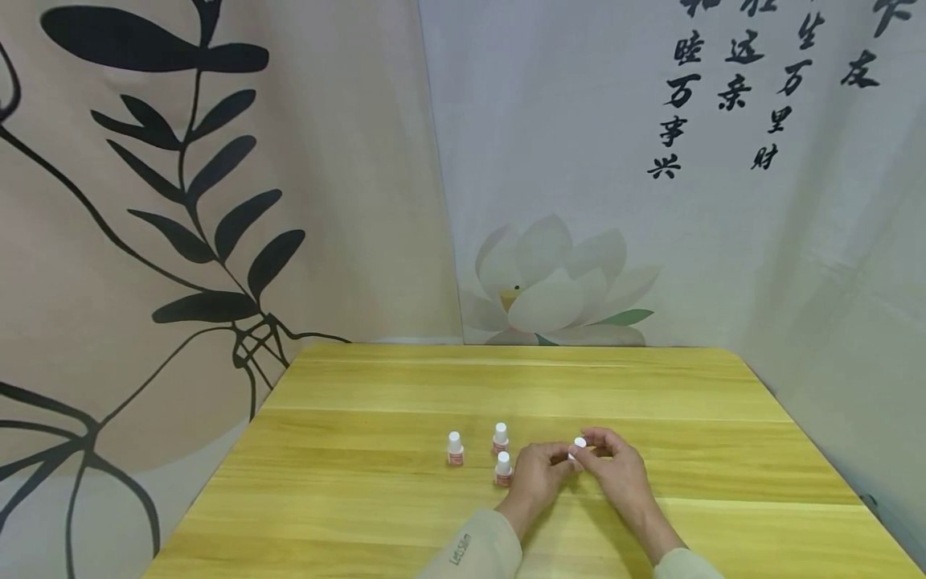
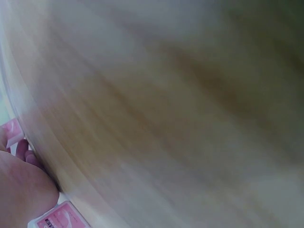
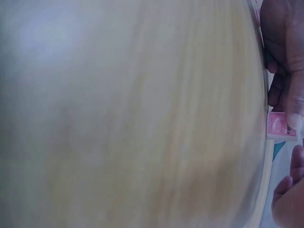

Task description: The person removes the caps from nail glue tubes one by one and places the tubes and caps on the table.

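Near the table's middle, my left hand [image 1: 537, 478] grips a small bottle [image 3: 275, 125] with a pink label, its thumb lying across the label in the right wrist view. The thumb and fingers of my right hand [image 1: 620, 473] close around that bottle's white cap [image 1: 579, 442]. Most of the bottle's body is hidden by fingers in the head view. Just left of my left hand stands a like bottle [image 1: 503, 470], white-capped and upright; its label also shows at the bottom of the left wrist view.
Two more upright bottles of the same kind stand farther left, one at the back [image 1: 501, 439] and one at the far left [image 1: 455, 450]. The wood-grain table [image 1: 347, 515] reaches back to a printed cloth [image 1: 362, 201] with leaves, a lotus and writing.
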Available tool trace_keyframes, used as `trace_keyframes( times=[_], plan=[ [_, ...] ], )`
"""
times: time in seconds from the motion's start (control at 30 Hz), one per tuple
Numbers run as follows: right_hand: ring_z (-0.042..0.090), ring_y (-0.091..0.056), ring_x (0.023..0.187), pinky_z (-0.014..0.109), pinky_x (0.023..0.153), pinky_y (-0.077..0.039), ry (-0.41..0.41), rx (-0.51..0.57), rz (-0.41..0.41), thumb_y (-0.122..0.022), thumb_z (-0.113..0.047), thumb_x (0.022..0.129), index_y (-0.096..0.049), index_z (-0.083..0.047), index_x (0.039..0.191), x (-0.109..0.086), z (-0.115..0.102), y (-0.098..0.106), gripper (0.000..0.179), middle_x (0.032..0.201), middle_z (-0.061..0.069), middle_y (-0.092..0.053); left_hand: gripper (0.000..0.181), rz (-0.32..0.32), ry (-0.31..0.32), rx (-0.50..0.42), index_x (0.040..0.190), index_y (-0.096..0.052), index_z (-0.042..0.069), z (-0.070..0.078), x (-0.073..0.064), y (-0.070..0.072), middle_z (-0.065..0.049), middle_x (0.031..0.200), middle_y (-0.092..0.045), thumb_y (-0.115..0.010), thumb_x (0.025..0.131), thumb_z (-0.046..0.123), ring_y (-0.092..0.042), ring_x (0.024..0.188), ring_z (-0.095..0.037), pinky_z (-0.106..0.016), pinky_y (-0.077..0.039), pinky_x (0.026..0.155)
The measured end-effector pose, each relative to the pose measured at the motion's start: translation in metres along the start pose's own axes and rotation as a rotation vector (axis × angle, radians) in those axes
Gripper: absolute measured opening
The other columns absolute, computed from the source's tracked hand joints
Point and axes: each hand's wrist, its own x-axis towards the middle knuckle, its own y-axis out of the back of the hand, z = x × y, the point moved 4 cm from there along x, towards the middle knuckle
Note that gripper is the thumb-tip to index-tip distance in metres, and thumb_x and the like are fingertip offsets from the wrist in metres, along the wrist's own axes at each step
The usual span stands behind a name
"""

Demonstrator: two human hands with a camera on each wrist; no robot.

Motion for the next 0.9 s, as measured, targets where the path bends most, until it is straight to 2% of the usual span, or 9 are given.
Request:
trace_keyframes(
  times=[0.23,0.47,0.7,0.9],
  plan=[
    [0.02,-0.057,0.093,0.032,0.075,-0.046,-0.003,0.003,0.026,-0.079,-0.035,0.085,-0.07,-0.01,0.109,-0.0006,0.001,-0.0002,0.036,0.101,0.006,-0.067,0.019,0.004,-0.003,0.002,0.102,-0.078,0.014,-0.0001,-0.0005,0.0008,0.002,0.097,-0.075,-0.078,0.084,0.018,-0.068,0.091,-0.009,-0.021,-0.052,0.079],
    [0.022,-0.056,0.095,0.033,0.077,-0.044,-0.012,0.028,0.005,-0.077,-0.033,0.087,-0.07,-0.006,0.114,-0.0003,0.0018,-0.0009,0.038,0.1,0.007,-0.066,0.019,0.006,-0.011,-0.007,0.103,-0.078,0.012,-0.0006,0.0001,0.0005,0.002,0.096,-0.076,-0.078,0.084,0.017,-0.067,0.091,-0.007,-0.02,-0.052,0.079],
    [0.022,-0.053,0.1,0.033,0.079,-0.043,-0.016,0.017,-0.015,-0.073,-0.03,0.091,-0.069,-0.005,0.118,-0.0002,0.0022,-0.0008,0.037,0.103,0.007,-0.066,0.017,0.006,0.01,-0.01,0.1,-0.079,0.013,-0.0006,0.0,0.0008,0.003,0.095,-0.075,-0.078,0.084,0.017,-0.067,0.089,-0.006,-0.021,-0.052,0.078],
    [0.022,-0.055,0.097,0.032,0.077,-0.045,-0.004,0.013,-0.017,-0.076,-0.034,0.088,-0.066,-0.006,0.121,0.0011,0.0012,0.0,0.045,0.105,0.007,-0.066,0.017,0.012,-0.003,0.01,0.1,-0.079,0.013,-0.0009,0.0004,0.001,0.003,0.095,-0.075,-0.079,0.084,0.017,-0.067,0.089,-0.006,-0.021,-0.052,0.077]
  ],
)
